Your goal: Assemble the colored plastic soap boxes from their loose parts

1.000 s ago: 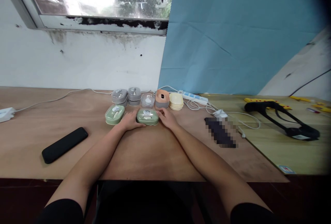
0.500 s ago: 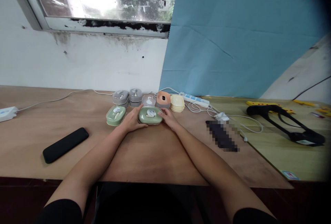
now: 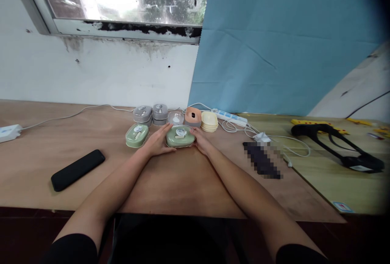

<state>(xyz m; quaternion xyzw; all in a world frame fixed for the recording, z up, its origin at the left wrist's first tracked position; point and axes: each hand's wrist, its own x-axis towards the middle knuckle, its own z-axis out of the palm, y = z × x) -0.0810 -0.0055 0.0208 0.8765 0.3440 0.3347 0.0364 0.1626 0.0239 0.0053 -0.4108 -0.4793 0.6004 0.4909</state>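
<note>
A pale green oval lidded container [image 3: 180, 139] with a clear cover and a round white sticker lies on the brown table between my hands. My left hand [image 3: 157, 141] cups its left end, fingers along the far side and thumb by the near edge. At the right end, my right hand [image 3: 201, 140] grips it with the thumb near the top and the fingers curled around the side. Left of my left hand sits a second green container [image 3: 137, 135] of the same kind. Directly behind the held one is a clear lid [image 3: 176, 118].
Grey containers [image 3: 159, 113] stand at the back near the wall. An orange square piece [image 3: 193, 114] and stacked cream trays [image 3: 209, 122] are beside a power strip [image 3: 230, 117] with tangled white cables. A black phone-like slab [image 3: 78, 169] lies left; a black strap-like frame [image 3: 338, 146] lies right.
The green container between my hands has shifted slightly to the right. My right hand has moved along with it, and its fingers wrap further around the end.
</note>
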